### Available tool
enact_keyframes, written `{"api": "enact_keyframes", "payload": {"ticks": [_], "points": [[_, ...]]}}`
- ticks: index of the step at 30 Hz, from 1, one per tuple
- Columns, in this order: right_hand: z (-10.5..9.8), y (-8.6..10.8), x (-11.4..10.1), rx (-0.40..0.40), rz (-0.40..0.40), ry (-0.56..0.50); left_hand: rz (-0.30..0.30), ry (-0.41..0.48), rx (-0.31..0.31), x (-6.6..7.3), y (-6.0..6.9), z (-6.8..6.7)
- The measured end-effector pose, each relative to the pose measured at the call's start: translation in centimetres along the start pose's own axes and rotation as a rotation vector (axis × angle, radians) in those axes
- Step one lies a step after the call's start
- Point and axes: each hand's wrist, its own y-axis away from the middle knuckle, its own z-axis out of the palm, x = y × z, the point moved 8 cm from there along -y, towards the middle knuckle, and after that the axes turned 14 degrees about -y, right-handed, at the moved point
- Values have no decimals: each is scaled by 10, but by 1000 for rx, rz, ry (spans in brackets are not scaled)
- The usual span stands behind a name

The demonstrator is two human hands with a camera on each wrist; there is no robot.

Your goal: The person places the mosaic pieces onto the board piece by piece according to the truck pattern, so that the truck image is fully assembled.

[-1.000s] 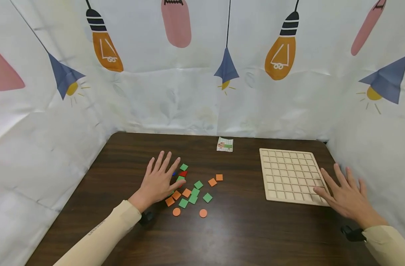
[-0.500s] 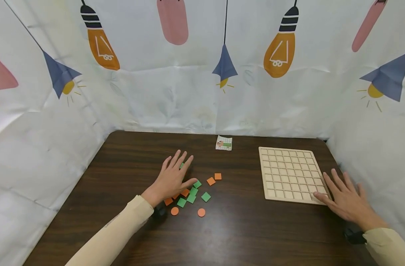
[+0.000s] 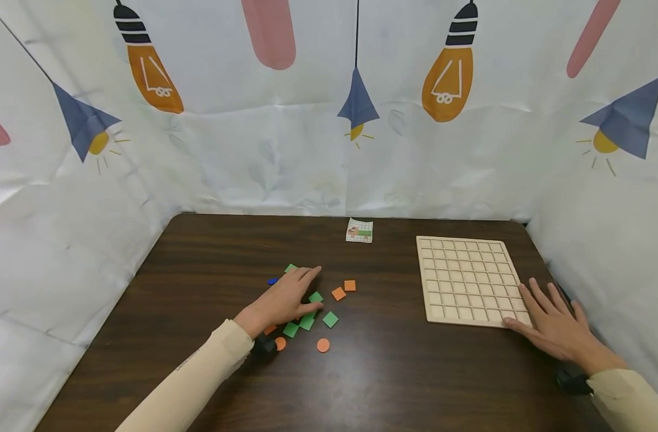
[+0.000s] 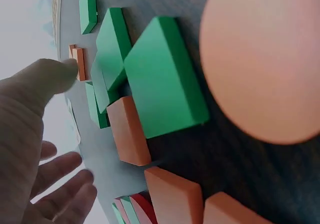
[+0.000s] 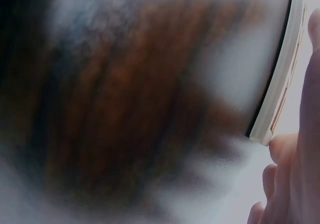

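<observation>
My left hand [image 3: 282,300] hovers over a scatter of small flat tiles, its fingers a little bent and holding nothing. Green square tiles [image 3: 330,319] lie by its thumb, and a blue piece [image 3: 272,281] is just beyond its wrist side. In the left wrist view, green tiles [image 4: 160,78], orange tiles [image 4: 127,131] and a large-looking orange disc [image 4: 265,58] lie below the hand; a red piece [image 4: 142,209] shows at the bottom. My right hand [image 3: 558,324] lies with spread fingers at the near right corner of a pale wooden grid board [image 3: 469,282], its thumb at the edge.
A small printed card [image 3: 359,230] with a coloured grid lies near the far edge of the dark wooden table [image 3: 393,378]. Two orange squares [image 3: 349,285] sit right of the pile, and an orange disc [image 3: 323,345] in front. Patterned white curtains surround the table.
My left hand has moved right across the tiles and lowered, its fingers bending from spread. The blue piece shows again behind it. My right hand stays at the board's corner.
</observation>
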Motion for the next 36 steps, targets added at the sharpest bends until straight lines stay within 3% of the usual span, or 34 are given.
{"api": "enact_keyframes", "payload": {"ticks": [10,17,36], "points": [[6,-2,2,-19,3,-1,-59,74,-78,-2,-1,12],[9,-3,3,-24,10,-8,-39,77,-43,1,-2,10],[11,-7,-1,-47,-14,-26,-88,89,-7,-1,1,9]]}}
